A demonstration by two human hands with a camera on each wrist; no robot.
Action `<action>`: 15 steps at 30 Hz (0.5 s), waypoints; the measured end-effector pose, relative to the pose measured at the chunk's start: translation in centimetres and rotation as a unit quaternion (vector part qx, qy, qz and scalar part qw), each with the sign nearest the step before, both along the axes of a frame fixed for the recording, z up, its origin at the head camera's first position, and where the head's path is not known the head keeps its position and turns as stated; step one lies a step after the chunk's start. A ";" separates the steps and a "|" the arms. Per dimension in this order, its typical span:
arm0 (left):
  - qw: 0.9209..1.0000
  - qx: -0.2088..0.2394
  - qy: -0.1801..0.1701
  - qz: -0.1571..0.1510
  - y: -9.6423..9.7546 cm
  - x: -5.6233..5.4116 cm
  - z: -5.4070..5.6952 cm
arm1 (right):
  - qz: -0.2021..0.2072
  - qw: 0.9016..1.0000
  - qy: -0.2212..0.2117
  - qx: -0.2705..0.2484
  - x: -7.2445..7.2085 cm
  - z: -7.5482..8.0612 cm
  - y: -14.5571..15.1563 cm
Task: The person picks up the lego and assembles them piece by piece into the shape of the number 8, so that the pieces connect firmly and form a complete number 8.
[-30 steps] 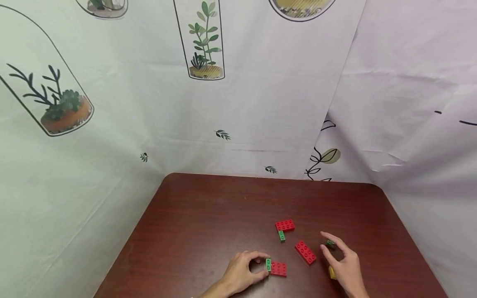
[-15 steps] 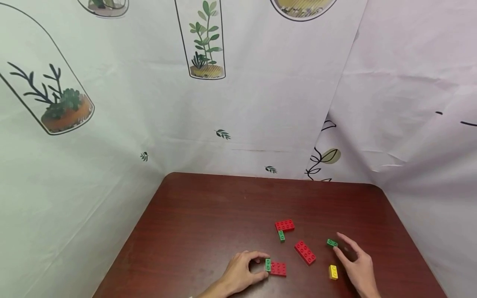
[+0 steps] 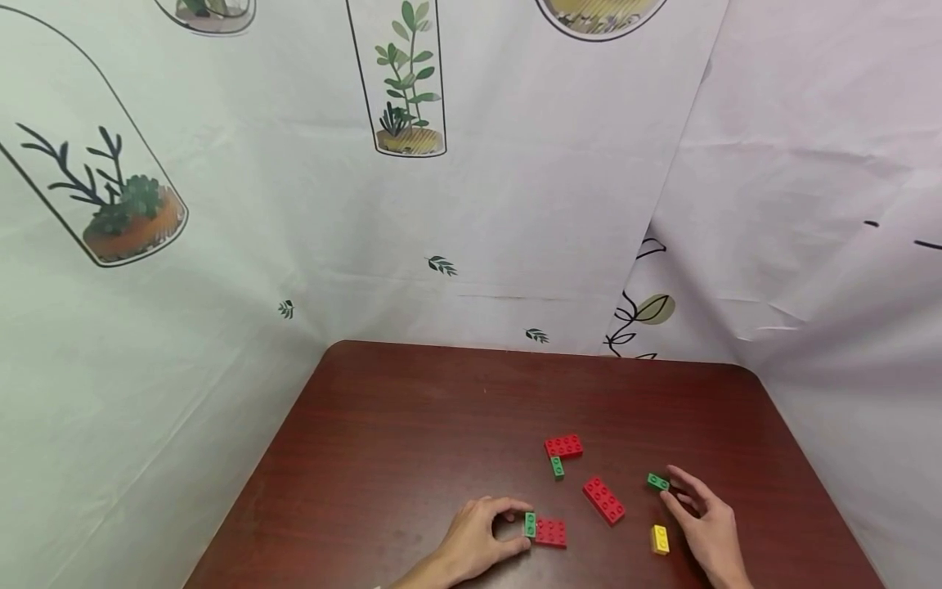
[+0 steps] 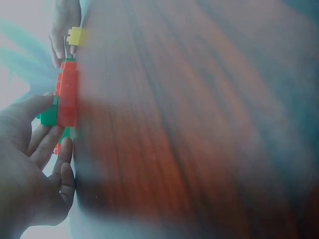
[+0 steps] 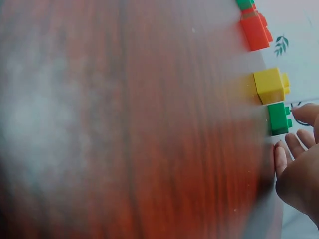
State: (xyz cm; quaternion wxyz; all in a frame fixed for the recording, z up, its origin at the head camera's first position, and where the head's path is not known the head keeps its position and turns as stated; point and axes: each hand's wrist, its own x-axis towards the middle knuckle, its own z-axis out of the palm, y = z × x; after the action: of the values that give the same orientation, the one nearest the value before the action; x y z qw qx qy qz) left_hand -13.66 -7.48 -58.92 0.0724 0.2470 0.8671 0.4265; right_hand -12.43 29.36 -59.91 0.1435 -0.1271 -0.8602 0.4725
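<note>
In the head view my left hand (image 3: 477, 536) pinches a small green brick (image 3: 530, 524) between thumb and fingers. That brick sits on the left end of a red brick (image 3: 551, 532), and the left wrist view shows it on the red brick's studded side. At the right, my right hand (image 3: 708, 523) is beside another small green brick (image 3: 657, 482) lying on the table. Its thumb and index finger stand apart around the brick's right end; contact is hard to tell. A yellow brick (image 3: 659, 540) lies to the left of that hand's thumb.
A red brick (image 3: 603, 501) lies slanted between the hands. Farther back, another red brick (image 3: 563, 446) has a small green brick (image 3: 557, 468) at its near side. The dark wooden table (image 3: 412, 409) meets a patterned cloth (image 3: 471, 213) at its back edge.
My right hand has moved right, off the green brick and the yellow brick, which now shows fully. Since half a second ago it has barely moved. The left hand keeps its pinch and place.
</note>
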 end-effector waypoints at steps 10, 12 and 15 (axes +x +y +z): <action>1.000 0.006 -0.003 -0.003 0.0 0.1 0.1 | 0.008 0.999 -0.031 -0.005 -0.2 0.1 0.3; 1.000 0.006 -0.004 -0.002 0.0 0.1 0.1 | 0.009 0.999 -0.037 -0.006 -0.3 0.1 0.3; 1.000 0.006 -0.009 -0.002 0.0 0.0 0.1 | 0.008 0.999 -0.044 -0.005 -0.3 0.2 0.3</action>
State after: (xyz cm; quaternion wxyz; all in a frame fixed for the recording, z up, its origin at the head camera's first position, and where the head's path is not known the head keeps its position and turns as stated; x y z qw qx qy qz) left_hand -13.63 -7.49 -58.87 0.0794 0.2452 0.8632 0.4341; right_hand -12.68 29.69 -59.71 0.1014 -0.1412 -0.8643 0.4720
